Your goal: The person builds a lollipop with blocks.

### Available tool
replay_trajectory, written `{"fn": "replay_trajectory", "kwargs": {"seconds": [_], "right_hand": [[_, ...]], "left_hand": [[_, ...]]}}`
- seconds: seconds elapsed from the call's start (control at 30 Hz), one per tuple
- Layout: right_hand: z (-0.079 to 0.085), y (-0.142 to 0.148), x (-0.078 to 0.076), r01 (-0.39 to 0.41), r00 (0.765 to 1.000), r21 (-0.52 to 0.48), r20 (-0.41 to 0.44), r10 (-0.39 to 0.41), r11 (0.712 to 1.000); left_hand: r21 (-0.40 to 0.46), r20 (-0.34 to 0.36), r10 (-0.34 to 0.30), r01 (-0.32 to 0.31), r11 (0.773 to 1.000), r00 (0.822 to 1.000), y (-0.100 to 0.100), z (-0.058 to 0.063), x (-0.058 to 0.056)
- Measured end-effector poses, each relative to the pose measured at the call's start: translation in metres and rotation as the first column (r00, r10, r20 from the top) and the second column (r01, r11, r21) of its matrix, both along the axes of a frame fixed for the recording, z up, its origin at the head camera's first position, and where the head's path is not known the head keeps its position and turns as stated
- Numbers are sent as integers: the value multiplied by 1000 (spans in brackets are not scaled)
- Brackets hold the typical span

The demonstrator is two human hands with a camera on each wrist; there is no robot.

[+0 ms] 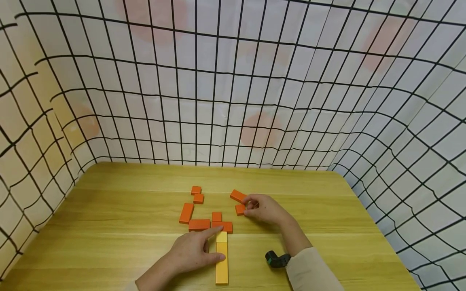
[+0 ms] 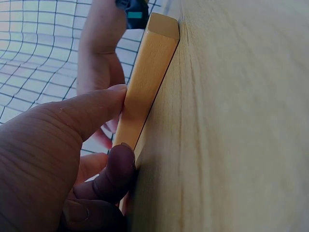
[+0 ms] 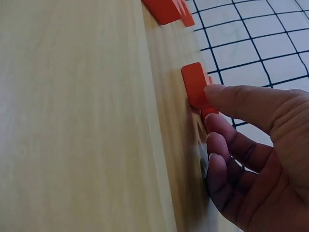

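Note:
In the head view my left hand (image 1: 191, 250) reaches over a column of blocks, its thumb on a long yellow block (image 1: 221, 273) and its index fingertip at an orange rectangular block (image 1: 228, 228). Between them lies a short pale yellow block (image 1: 221, 237). The left wrist view shows the thumb against the long block (image 2: 148, 63), other fingers bent beside it. My right hand (image 1: 267, 209) pinches a small orange block (image 1: 239, 209) between thumb and fingers; the right wrist view shows the thumb on this block (image 3: 194, 82). An orange rectangular block (image 1: 237, 195) lies just behind it.
More orange blocks lie to the left: a flat one (image 1: 199, 225), a slanted one (image 1: 186, 213) and two small ones, the nearer (image 1: 198, 198) touching its neighbour. A small orange block (image 1: 216, 216) tops the column. Black netting (image 1: 218, 97) encloses the wooden table (image 1: 120, 202).

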State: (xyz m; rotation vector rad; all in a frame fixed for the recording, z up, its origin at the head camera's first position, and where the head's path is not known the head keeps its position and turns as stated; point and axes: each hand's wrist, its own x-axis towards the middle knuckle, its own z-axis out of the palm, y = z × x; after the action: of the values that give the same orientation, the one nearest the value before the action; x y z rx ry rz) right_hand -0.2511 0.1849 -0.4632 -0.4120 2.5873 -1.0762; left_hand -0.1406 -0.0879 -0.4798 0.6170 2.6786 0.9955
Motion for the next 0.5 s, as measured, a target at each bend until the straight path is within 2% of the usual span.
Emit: {"fn": "replay_trajectory", "kwargs": {"seconds": [0.5], "right_hand": [[-6, 1, -1, 4, 1000, -4, -8, -4, 1000]], "left_hand": [[1, -22, 4, -4, 1000, 1000, 0, -2, 0]]}}
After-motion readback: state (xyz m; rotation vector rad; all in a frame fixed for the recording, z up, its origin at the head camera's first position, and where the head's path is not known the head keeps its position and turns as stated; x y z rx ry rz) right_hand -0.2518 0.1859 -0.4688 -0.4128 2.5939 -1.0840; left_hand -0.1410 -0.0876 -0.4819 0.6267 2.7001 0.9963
